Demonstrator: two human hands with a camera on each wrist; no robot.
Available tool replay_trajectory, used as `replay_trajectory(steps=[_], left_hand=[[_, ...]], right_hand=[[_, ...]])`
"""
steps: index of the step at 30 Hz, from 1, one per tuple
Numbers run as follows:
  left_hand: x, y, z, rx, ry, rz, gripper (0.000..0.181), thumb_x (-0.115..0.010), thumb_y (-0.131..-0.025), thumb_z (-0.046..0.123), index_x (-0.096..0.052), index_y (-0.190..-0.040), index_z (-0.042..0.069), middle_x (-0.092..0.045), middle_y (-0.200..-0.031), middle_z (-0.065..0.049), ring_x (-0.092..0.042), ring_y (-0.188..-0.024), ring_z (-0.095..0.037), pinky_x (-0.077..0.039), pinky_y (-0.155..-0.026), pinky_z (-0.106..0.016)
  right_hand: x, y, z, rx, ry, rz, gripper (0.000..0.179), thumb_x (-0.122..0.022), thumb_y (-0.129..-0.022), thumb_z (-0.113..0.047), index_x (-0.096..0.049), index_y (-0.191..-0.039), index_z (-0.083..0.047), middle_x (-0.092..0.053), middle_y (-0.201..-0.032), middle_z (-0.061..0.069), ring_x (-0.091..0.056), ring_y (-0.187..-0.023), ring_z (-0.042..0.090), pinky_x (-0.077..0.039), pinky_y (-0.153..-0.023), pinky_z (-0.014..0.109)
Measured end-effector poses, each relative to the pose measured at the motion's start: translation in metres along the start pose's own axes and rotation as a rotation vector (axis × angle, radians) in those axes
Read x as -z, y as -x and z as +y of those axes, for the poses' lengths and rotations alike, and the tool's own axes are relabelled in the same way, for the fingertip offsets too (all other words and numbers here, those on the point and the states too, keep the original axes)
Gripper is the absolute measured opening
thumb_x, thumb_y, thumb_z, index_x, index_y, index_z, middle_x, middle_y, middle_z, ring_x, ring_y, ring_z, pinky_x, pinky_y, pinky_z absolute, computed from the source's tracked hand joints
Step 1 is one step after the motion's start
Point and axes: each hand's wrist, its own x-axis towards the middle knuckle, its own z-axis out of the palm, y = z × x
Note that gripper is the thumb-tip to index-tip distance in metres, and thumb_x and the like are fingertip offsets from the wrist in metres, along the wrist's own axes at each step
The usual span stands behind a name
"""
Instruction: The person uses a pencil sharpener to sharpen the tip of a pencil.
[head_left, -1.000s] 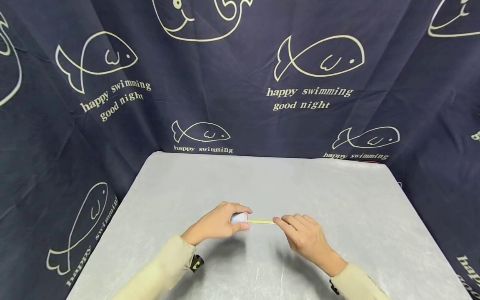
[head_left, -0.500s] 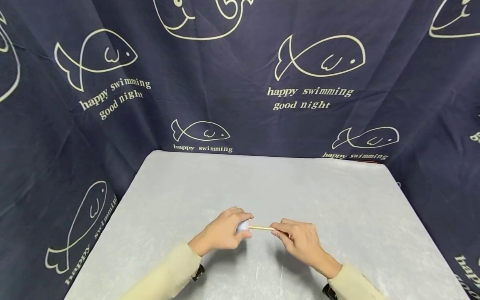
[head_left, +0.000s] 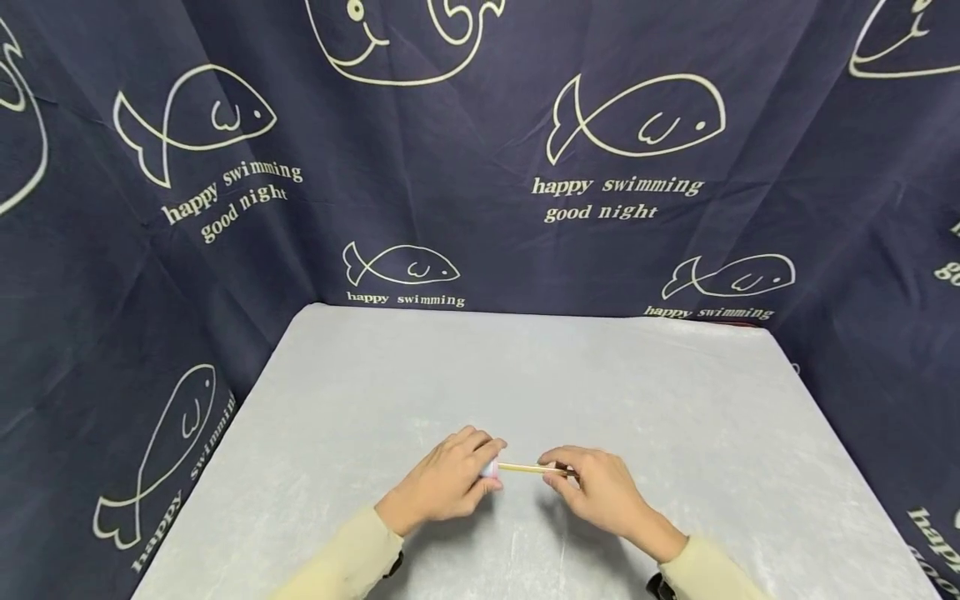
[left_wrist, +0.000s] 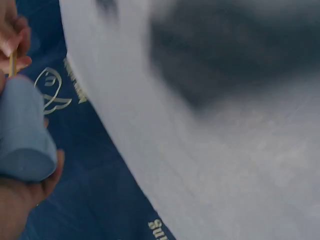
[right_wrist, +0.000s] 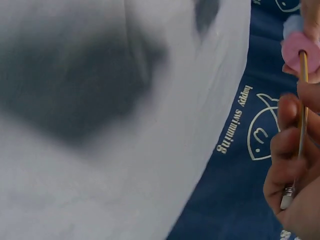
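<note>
Left hand (head_left: 448,477) gripping cylinder (left_wrist: 22,122), right hand (head_left: 603,492) pinching pencil (head_left: 521,468), table's far edge (head_left: 525,319) well apart

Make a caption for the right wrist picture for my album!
Right hand grips a pencil, one end inside a pink-faced sharpener.

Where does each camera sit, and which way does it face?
Head: worn on the head, facing forward and down at table and fish cloth; left hand, right hand, sleeves show.
Left wrist: on that wrist, facing the cylinder; left hand around it, right hand partly beyond.
Right wrist: on that wrist, facing pencil and the cylinder's pink end; right hand holds the pencil, left hand partly beyond.
Both wrist views share pencil, cylinder and parts of both hands.
</note>
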Motion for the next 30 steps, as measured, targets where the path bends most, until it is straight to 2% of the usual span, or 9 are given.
replay_trajectory(steps=[4, 9, 11, 15, 19, 24, 26, 28, 30], left_hand=[[0.016, -0.003, -0.008, 0.094, 0.113, -0.083, 0.045, -0.062, -0.091, 0.032, -0.059, -0.125, 0.002, -0.064, -0.108, -0.006, -0.058, -0.098, -0.017, -0.049, -0.087, -0.032], [0.034, -0.009, -0.019, 0.223, 0.351, -0.156, 0.036, -0.062, -0.090, 0.022, -0.062, -0.121, 0.004, -0.066, -0.104, -0.005, -0.059, -0.092, -0.015, -0.049, -0.081, -0.031], [0.037, -0.011, -0.022, 0.238, 0.437, -0.188, 0.029, -0.061, -0.092, 0.021, -0.065, -0.116, 0.006, -0.067, -0.097, -0.001, -0.057, -0.084, -0.011, -0.047, -0.075, -0.025], [0.039, -0.014, -0.024, 0.223, 0.575, -0.248, 0.022, -0.058, -0.094, 0.021, -0.067, -0.110, 0.008, -0.069, -0.081, 0.003, -0.050, -0.073, -0.003, -0.044, -0.072, -0.019], [0.039, -0.019, -0.024, 0.210, 0.623, -0.300, 0.024, -0.056, -0.096, 0.023, -0.068, -0.111, 0.009, -0.071, -0.080, 0.004, -0.047, -0.070, -0.001, -0.043, -0.072, -0.019], [0.035, -0.021, -0.025, 0.156, 0.720, -0.405, 0.030, -0.053, -0.097, 0.024, -0.068, -0.112, 0.002, -0.072, -0.097, -0.005, -0.056, -0.083, -0.001, -0.046, -0.080, -0.019], [0.032, -0.021, -0.025, 0.158, 0.776, -0.437, 0.030, -0.053, -0.097, 0.023, -0.068, -0.111, 0.001, -0.072, -0.100, -0.008, -0.059, -0.090, -0.002, -0.047, -0.084, -0.020], [0.029, -0.021, -0.024, 0.159, 0.778, -0.435, 0.029, -0.054, -0.096, 0.023, -0.069, -0.111, 0.002, -0.072, -0.101, -0.008, -0.061, -0.092, -0.004, -0.048, -0.086, -0.024], [0.026, -0.022, -0.022, 0.174, 0.751, -0.411, 0.027, -0.056, -0.095, 0.021, -0.069, -0.110, 0.002, -0.072, -0.100, -0.007, -0.061, -0.092, -0.004, -0.049, -0.086, -0.024]], right_hand=[[-0.003, 0.002, 0.002, 0.169, 0.134, 0.145, 0.027, -0.070, -0.079, -0.007, -0.068, -0.105, -0.015, -0.064, -0.083, -0.012, -0.045, -0.060, -0.005, -0.035, -0.048, 0.012], [-0.003, 0.000, 0.007, 0.380, 0.300, 0.293, 0.030, -0.047, -0.098, -0.019, -0.063, -0.121, -0.009, -0.066, -0.098, -0.002, -0.060, -0.077, 0.012, -0.048, -0.064, 0.027], [-0.004, -0.003, 0.009, 0.464, 0.337, 0.344, 0.035, -0.039, -0.102, -0.023, -0.063, -0.122, -0.006, -0.066, -0.100, 0.001, -0.063, -0.083, 0.017, -0.048, -0.070, 0.032], [-0.003, -0.008, 0.013, 0.598, 0.373, 0.452, 0.031, -0.044, -0.101, -0.021, -0.066, -0.115, -0.004, -0.067, -0.094, 0.002, -0.062, -0.078, 0.016, -0.047, -0.070, 0.031], [-0.002, -0.011, 0.011, 0.651, 0.404, 0.533, 0.030, -0.048, -0.099, -0.024, -0.070, -0.103, -0.005, -0.067, -0.084, -0.001, -0.060, -0.067, 0.013, -0.044, -0.058, 0.024], [0.005, -0.012, -0.002, 0.704, 0.393, 0.638, 0.031, -0.051, -0.099, -0.025, -0.073, -0.086, -0.007, -0.062, -0.069, -0.005, -0.047, -0.051, 0.006, -0.031, -0.044, 0.014], [0.006, -0.013, -0.005, 0.724, 0.375, 0.677, 0.031, -0.052, -0.098, -0.023, -0.073, -0.081, -0.007, -0.060, -0.065, -0.006, -0.041, -0.048, 0.004, -0.027, -0.042, 0.012], [0.003, -0.012, -0.006, 0.711, 0.351, 0.701, 0.033, -0.052, -0.098, -0.023, -0.072, -0.077, -0.008, -0.057, -0.062, -0.007, -0.039, -0.045, 0.003, -0.025, -0.041, 0.011], [0.000, -0.010, -0.003, 0.649, 0.314, 0.684, 0.034, -0.053, -0.098, -0.026, -0.073, -0.076, -0.010, -0.056, -0.059, -0.008, -0.037, -0.044, 0.002, -0.025, -0.040, 0.011]])
